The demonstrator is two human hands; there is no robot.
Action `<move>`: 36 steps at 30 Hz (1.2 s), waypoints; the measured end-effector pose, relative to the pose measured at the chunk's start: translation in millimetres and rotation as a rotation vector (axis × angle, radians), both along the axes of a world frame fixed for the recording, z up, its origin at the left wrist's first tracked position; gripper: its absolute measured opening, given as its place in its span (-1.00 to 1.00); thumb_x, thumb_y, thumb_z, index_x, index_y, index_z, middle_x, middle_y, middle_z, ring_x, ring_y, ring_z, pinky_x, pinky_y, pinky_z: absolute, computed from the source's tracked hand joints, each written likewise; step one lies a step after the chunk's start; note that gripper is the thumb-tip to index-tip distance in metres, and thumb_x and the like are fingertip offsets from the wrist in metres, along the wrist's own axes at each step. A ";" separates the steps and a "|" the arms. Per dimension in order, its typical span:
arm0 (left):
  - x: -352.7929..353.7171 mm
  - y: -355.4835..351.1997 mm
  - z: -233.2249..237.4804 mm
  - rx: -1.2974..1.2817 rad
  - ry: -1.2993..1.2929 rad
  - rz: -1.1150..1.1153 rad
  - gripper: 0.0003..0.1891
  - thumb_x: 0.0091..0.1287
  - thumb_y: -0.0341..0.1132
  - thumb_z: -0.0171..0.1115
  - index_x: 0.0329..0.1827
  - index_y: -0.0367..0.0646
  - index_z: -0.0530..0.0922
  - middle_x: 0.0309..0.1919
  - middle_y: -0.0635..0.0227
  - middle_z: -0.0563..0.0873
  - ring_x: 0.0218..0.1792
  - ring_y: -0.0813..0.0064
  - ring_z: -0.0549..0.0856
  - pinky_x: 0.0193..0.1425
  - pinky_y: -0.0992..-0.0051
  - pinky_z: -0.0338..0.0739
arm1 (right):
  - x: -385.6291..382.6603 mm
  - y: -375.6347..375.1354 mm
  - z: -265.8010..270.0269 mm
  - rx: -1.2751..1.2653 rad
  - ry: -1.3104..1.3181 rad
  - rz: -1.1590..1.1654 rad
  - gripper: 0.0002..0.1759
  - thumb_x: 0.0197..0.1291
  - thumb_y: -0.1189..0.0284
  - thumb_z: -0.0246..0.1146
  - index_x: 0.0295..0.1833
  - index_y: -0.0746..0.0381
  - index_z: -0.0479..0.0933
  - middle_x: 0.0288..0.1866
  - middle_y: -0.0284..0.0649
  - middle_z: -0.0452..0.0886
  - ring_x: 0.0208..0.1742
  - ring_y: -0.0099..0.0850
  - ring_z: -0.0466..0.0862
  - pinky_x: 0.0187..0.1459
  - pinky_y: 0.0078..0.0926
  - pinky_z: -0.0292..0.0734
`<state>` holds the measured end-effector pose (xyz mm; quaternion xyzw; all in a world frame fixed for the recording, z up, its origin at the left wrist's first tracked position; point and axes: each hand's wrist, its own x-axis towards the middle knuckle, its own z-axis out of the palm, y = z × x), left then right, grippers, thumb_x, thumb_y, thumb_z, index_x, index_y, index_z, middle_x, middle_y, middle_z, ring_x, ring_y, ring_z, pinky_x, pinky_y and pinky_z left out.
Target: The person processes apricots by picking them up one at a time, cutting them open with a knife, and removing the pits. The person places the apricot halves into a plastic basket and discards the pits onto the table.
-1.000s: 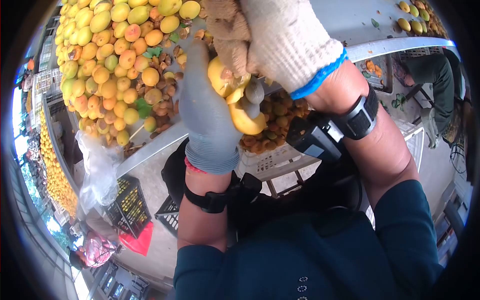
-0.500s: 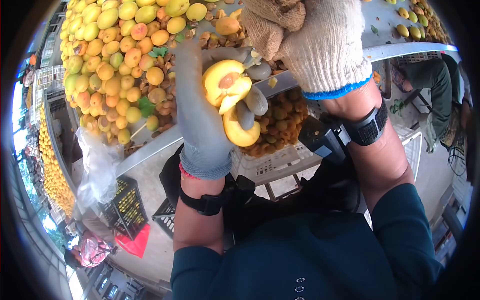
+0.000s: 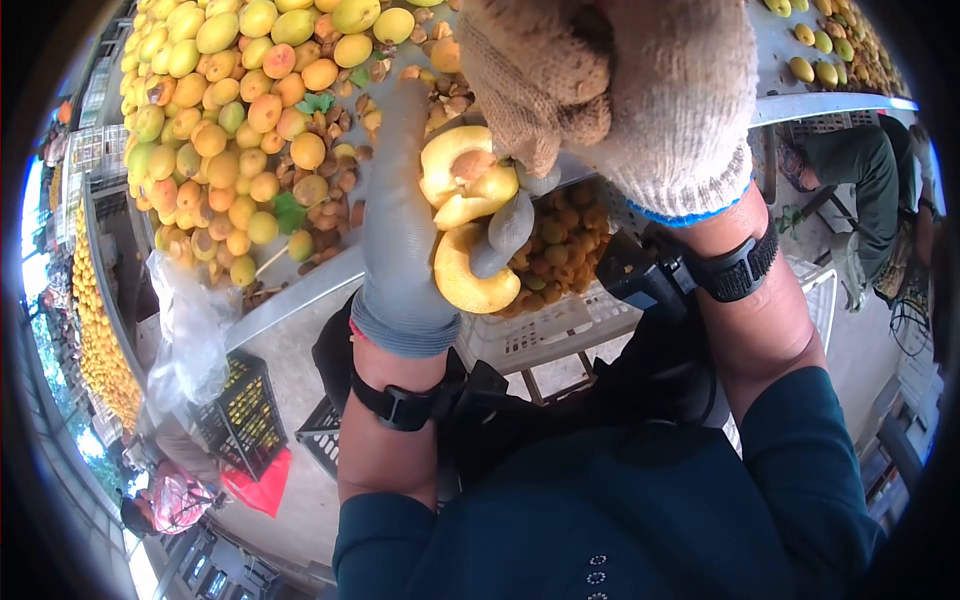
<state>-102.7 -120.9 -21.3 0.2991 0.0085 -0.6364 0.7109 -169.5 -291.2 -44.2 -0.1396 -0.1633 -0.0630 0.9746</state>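
My left hand (image 3: 393,220), in a grey glove, is closed around cut apricots. An opened apricot (image 3: 443,160) faces up in it, a brown pit (image 3: 473,165) showing in the flesh. Below, between the gloved fingers, sits a separate apricot half (image 3: 466,278). Just above and to the right is my right hand (image 3: 640,90), in a soiled knitted glove with a blue cuff edge. Its fingers are curled, their tips beside the opened apricot. Whatever they may hold is hidden.
Whole apricots (image 3: 215,140) and loose pits (image 3: 330,215) cover the metal table (image 3: 300,300). Under its edge stands a white crate (image 3: 545,345) with apricot pieces. A plastic bag (image 3: 190,330) hangs by a black crate (image 3: 245,420). Other people (image 3: 175,500) sit at left and right.
My right hand has come down and closer to the opened apricot, its fingertips now beside it. The opened apricot has turned slightly and gapes wider. My left hand still holds both pieces.
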 end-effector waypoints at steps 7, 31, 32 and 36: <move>-3.9 8.6 3.3 -0.015 -0.062 -0.031 -0.52 0.57 0.00 -0.10 0.00 -0.31 0.53 -0.31 0.09 0.67 -0.69 0.66 0.46 -0.68 0.73 0.28 | 7.2 6.7 -0.8 0.203 -0.115 0.180 -0.47 0.51 0.21 0.03 0.45 0.23 0.26 0.36 0.12 0.33 0.29 -0.26 0.54 0.02 -0.38 0.77; -17.3 -4.6 4.9 0.184 -0.936 0.088 -0.78 0.56 -0.31 -0.15 -0.18 -0.24 0.42 -0.47 0.20 0.72 -0.74 0.68 0.47 -0.68 0.65 0.29 | -11.0 14.5 32.7 -0.179 0.262 -0.224 -0.69 0.53 0.23 0.07 0.12 0.24 0.42 -0.39 -0.27 0.52 -0.55 -0.53 0.50 -0.58 -0.64 0.37; -18.2 -5.3 5.2 0.179 -0.889 0.100 -0.78 0.57 -0.31 -0.15 -0.17 -0.24 0.42 -0.47 0.21 0.72 -0.74 0.68 0.47 -0.68 0.66 0.29 | -8.2 10.7 19.9 -0.151 0.197 -0.166 -0.70 0.53 0.28 0.07 0.17 0.26 0.41 -0.34 -0.25 0.55 -0.51 -0.53 0.53 -0.56 -0.66 0.40; -13.5 0.8 4.2 0.144 -0.760 0.075 -0.79 0.54 -0.31 -0.08 -0.02 -0.24 0.48 -0.35 0.23 0.76 -0.66 0.63 0.57 -0.59 0.62 0.43 | -7.0 17.2 20.0 -0.501 0.258 -0.462 -0.61 0.50 0.38 0.08 0.34 0.28 0.32 -0.13 -0.21 0.58 -0.36 -0.53 0.62 -0.44 -0.68 0.54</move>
